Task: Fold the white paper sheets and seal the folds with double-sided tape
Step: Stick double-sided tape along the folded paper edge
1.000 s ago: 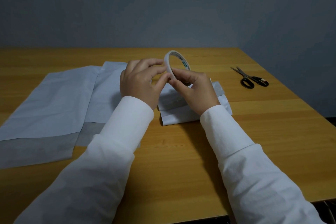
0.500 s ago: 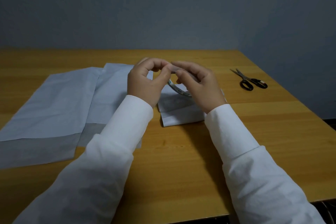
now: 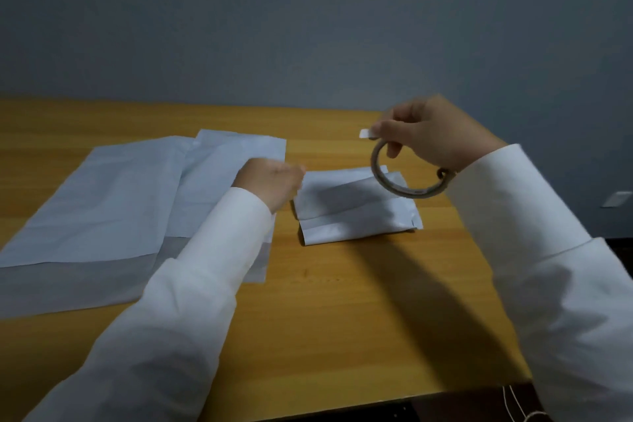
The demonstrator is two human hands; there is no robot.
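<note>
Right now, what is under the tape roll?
The tape roll, held up by the right hand, hangs over the folded paper on the table. The sleeve covers its right part and whatever lies beneath there.

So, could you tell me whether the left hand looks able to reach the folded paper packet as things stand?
Probably yes. The left hand sits right at the folded paper packet's left edge, with nothing between them. The right hand holds the tape roll above its far right side, clear of that approach.
</note>
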